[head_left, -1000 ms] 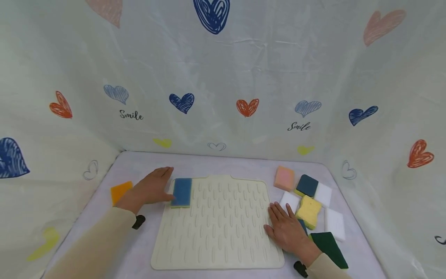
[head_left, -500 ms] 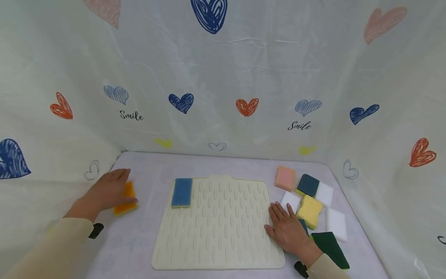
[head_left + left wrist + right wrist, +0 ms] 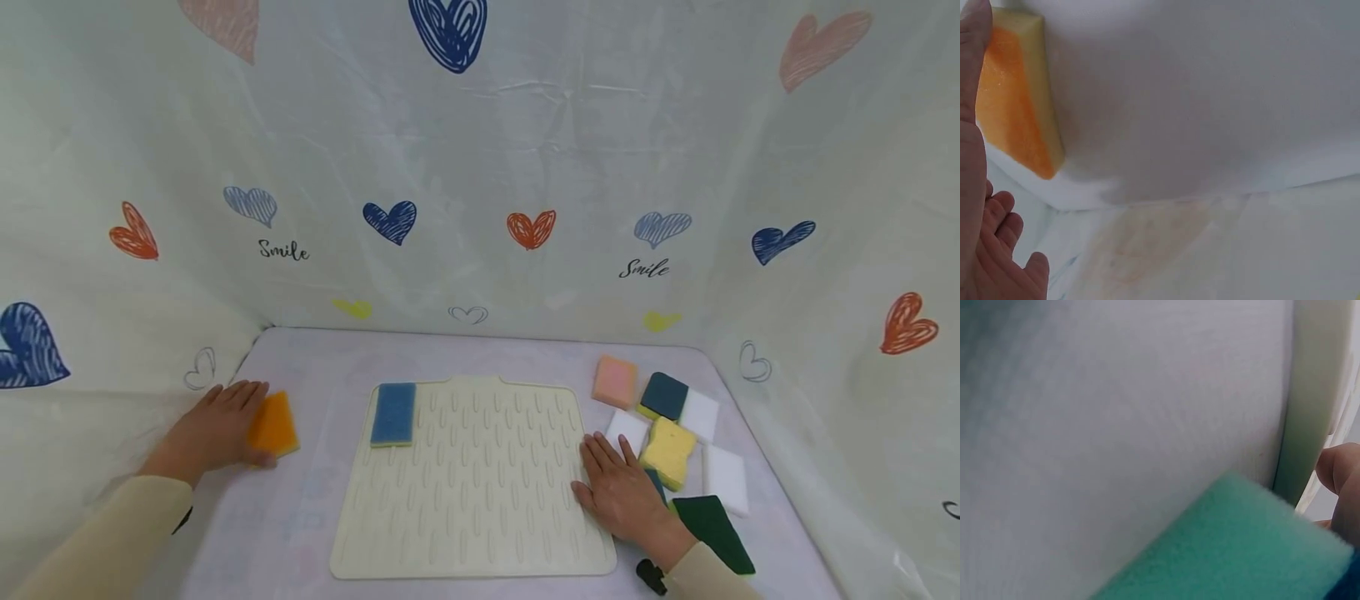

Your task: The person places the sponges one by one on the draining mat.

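Observation:
At the left of the table my left hand lies beside an orange sponge, its thumb by the sponge's near edge. In the left wrist view the thumb overlaps the orange sponge, while the other fingers are spread apart from it; contact is hard to tell. My right hand rests, fingers extended, on the right edge of a cream ridged mat. A blue sponge lies at the mat's upper left corner. A green sponge fills the lower part of the right wrist view.
Right of the mat lie a pink sponge, a dark-topped sponge, a yellow sponge, several white sponges and a dark green scouring pad. Heart-printed curtains enclose the table's back and sides.
My left hand has moved left from the blue sponge to the orange one, which it covered in part half a second ago. It now sits at that sponge's left side. The right hand stays put.

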`<control>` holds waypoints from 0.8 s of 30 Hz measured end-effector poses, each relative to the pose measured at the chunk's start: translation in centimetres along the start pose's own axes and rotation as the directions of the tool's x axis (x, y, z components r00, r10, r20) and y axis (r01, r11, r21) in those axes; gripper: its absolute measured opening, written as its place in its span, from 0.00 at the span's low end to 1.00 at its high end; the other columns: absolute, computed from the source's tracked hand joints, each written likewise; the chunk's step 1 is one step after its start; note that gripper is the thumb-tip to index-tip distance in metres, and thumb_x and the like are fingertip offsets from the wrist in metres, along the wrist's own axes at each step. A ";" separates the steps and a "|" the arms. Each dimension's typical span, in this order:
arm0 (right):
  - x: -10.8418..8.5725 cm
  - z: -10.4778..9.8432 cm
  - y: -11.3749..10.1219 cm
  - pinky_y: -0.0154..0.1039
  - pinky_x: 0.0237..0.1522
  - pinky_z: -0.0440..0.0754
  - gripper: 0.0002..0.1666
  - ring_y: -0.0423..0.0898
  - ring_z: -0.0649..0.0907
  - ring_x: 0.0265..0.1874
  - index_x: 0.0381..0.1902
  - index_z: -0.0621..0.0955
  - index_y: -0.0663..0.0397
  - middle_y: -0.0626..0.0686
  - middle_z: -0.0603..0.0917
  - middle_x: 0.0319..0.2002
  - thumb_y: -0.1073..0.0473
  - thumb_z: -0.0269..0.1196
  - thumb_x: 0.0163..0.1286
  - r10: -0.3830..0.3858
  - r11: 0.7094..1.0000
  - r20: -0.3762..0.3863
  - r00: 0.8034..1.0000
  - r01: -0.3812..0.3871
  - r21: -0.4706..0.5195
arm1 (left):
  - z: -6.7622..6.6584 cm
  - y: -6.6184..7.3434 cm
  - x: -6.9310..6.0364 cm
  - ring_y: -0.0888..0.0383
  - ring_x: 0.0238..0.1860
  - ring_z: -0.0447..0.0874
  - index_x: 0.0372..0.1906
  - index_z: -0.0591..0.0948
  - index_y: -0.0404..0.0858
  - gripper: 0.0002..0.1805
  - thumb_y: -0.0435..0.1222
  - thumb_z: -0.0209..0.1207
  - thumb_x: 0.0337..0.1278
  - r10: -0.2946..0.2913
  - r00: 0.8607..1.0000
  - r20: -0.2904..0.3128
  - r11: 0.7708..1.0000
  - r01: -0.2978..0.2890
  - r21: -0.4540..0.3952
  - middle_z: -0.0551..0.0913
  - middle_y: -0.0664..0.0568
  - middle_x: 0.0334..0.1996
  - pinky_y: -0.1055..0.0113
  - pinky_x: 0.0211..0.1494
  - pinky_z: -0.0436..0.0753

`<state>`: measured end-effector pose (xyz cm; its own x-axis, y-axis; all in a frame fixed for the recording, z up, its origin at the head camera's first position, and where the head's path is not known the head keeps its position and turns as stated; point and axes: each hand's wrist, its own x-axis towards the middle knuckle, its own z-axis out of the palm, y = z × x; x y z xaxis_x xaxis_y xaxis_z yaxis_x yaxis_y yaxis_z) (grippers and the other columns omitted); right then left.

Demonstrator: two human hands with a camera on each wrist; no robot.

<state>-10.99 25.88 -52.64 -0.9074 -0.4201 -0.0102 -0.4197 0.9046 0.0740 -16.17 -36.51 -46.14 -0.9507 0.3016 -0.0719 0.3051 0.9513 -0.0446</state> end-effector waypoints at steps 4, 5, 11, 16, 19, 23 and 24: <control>0.0 0.0 0.0 0.65 0.80 0.59 0.39 0.62 0.69 0.79 0.74 0.73 0.69 0.66 0.72 0.76 0.43 0.57 0.82 0.000 1.000 -0.005 1.000 0.000 0.009 | 0.5 -0.4 0.0 0.26 0.70 0.68 0.71 0.67 0.17 0.69 0.69 0.76 0.38 -0.005 1.000 -0.004 1.000 0.005 0.015 0.71 0.21 0.69 0.29 0.73 0.65; -0.1 0.0 0.0 0.65 0.80 0.59 0.39 0.62 0.69 0.78 0.74 0.73 0.69 0.66 0.72 0.76 0.43 0.57 0.82 0.000 1.000 -0.007 1.000 0.000 0.007 | 0.6 -0.4 0.0 0.25 0.70 0.68 0.71 0.67 0.17 0.69 0.69 0.75 0.39 -0.007 1.000 -0.003 1.000 0.007 0.018 0.71 0.21 0.69 0.29 0.73 0.65; -0.2 0.0 0.2 0.65 0.80 0.59 0.39 0.62 0.70 0.78 0.74 0.73 0.69 0.66 0.72 0.76 0.43 0.58 0.82 0.006 1.000 -0.017 1.000 -0.006 -0.001 | 1.3 -0.6 0.1 0.26 0.69 0.70 0.69 0.68 0.15 0.68 0.70 0.74 0.41 -0.005 1.000 0.018 1.000 0.005 0.018 0.73 0.21 0.67 0.28 0.72 0.67; -0.3 0.1 0.2 0.65 0.80 0.59 0.38 0.62 0.69 0.78 0.74 0.73 0.69 0.66 0.72 0.76 0.43 0.58 0.82 0.000 1.000 -0.020 1.000 0.000 0.010 | 1.6 -0.4 0.1 0.26 0.66 0.72 0.68 0.69 0.16 0.65 0.66 0.76 0.41 0.004 1.000 0.022 1.000 -0.004 -0.007 0.76 0.22 0.64 0.30 0.70 0.69; -0.3 0.1 0.2 0.65 0.79 0.59 0.38 0.62 0.70 0.78 0.74 0.73 0.69 0.66 0.72 0.75 0.43 0.58 0.82 -0.004 1.000 -0.023 1.000 0.004 0.016 | 1.6 -0.3 0.1 0.27 0.63 0.75 0.66 0.70 0.15 0.63 0.64 0.77 0.42 0.011 1.000 0.001 1.000 -0.011 0.000 0.77 0.22 0.61 0.32 0.68 0.72; -0.1 0.3 0.1 0.65 0.80 0.59 0.38 0.62 0.69 0.78 0.74 0.73 0.69 0.66 0.72 0.76 0.43 0.57 0.83 -0.004 1.000 -0.024 1.000 0.004 0.015 | 1.5 -0.2 0.0 0.27 0.57 0.77 0.62 0.70 0.13 0.61 0.61 0.79 0.40 0.017 0.998 -0.060 1.000 -0.017 0.002 0.78 0.22 0.55 0.35 0.65 0.76; -0.1 0.4 0.1 0.65 0.80 0.59 0.38 0.62 0.69 0.78 0.74 0.73 0.69 0.66 0.72 0.76 0.43 0.57 0.83 -0.004 1.000 -0.025 1.000 0.004 0.014 | 1.5 -0.2 0.0 0.27 0.56 0.77 0.62 0.69 0.13 0.61 0.60 0.79 0.40 0.010 0.998 -0.069 1.000 -0.010 -0.003 0.78 0.22 0.55 0.36 0.65 0.76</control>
<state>-10.97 26.06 -53.01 -0.9048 -0.4256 0.0147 -0.4240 0.9036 0.0604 -16.18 -36.74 -47.61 -0.9491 0.3150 -0.0033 0.3149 0.9482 -0.0413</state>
